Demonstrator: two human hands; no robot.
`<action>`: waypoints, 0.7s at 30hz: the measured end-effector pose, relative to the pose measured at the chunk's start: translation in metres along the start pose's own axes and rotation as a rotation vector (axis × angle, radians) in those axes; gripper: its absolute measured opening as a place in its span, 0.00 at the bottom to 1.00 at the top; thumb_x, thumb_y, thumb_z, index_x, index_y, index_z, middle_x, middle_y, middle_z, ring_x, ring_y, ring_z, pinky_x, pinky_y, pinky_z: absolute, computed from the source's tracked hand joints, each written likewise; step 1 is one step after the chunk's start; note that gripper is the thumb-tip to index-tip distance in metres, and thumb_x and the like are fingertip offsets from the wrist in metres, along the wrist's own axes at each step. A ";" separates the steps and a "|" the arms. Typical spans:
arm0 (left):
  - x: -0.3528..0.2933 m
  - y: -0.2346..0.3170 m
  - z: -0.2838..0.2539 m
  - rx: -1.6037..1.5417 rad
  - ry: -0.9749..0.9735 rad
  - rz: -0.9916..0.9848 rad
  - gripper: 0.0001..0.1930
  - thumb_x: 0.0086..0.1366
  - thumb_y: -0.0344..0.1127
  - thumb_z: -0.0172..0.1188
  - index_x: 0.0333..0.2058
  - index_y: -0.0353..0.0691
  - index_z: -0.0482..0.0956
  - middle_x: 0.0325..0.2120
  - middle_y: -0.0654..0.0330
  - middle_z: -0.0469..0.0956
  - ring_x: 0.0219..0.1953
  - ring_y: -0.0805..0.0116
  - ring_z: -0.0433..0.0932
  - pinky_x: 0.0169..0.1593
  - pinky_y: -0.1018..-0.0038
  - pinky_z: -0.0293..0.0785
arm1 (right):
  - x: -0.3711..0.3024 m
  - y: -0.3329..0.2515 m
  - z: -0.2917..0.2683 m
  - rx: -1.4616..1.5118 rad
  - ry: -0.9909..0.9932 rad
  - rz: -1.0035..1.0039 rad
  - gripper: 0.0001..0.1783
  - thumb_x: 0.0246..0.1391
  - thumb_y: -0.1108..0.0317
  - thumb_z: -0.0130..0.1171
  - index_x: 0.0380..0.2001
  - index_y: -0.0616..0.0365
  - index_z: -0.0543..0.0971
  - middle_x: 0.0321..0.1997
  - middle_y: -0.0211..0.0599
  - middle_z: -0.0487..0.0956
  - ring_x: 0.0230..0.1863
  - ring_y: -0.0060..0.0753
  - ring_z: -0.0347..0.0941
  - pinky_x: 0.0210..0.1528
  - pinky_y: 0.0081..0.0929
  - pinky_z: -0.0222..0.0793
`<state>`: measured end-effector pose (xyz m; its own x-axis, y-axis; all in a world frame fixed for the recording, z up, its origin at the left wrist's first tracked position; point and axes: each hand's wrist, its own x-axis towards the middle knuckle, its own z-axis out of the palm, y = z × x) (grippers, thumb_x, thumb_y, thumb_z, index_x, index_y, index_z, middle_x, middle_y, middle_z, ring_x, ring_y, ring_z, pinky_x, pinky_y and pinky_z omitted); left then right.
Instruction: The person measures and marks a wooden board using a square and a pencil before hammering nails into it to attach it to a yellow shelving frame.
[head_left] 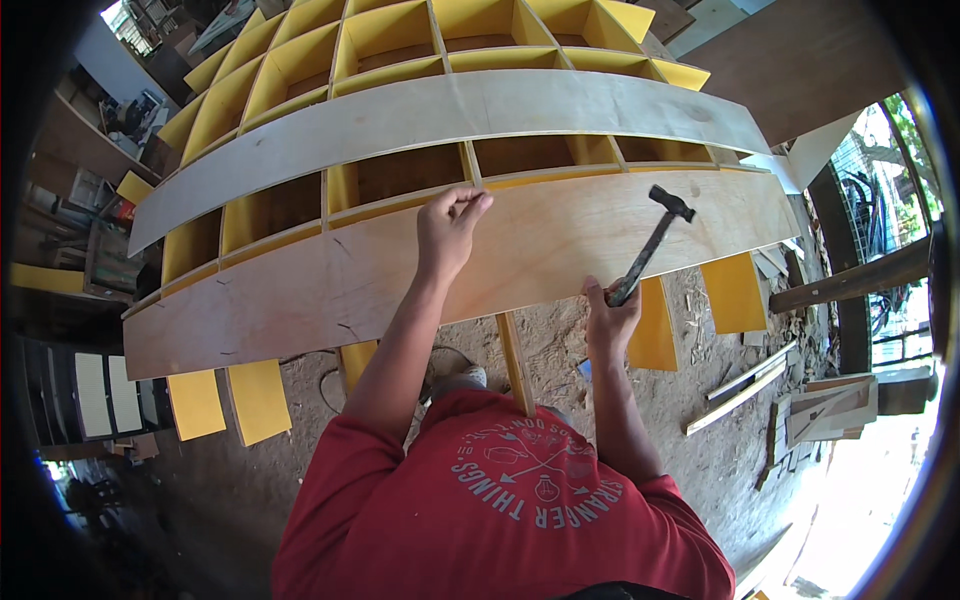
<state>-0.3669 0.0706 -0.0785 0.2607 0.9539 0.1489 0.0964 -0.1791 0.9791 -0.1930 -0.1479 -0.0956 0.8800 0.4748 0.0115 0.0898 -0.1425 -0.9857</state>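
My right hand (612, 322) is closed around the handle of a hammer (651, 248), its dark head raised over the right part of a long plywood board (560, 230). Thumb and fingers of my left hand (447, 232) are pinched together above the far edge of that board, close to a divider of the yellow frame. Whatever they hold, if anything, is too small to make out. Several thin nails (347, 329) stick up from the left part of the board, leaning at different angles. The board lies across the near side of a large yellow grid frame (390, 65).
A second, greyish plywood strip (400, 108) lies across the grid beyond the first. Yellow panels (733, 293) jut out under the board toward me. Wood strips (738, 396) and stacked offcuts (832, 408) lie on the dirt floor at right. A dark beam (850, 275) reaches in from the right.
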 end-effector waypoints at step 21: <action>0.021 -0.006 0.038 0.350 0.035 0.114 0.10 0.69 0.38 0.73 0.44 0.41 0.88 0.39 0.58 0.91 0.42 0.64 0.91 0.46 0.67 0.83 | -0.016 -0.031 -0.029 -0.376 -0.122 -0.106 0.17 0.66 0.57 0.71 0.35 0.59 0.80 0.20 0.27 0.70 0.24 0.20 0.63 0.28 0.29 0.63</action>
<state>-0.3256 0.0828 -0.0861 0.2559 0.9298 0.2646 0.3927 -0.3501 0.8504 -0.1968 -0.1762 -0.0599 0.7968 0.6005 0.0678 0.3615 -0.3837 -0.8498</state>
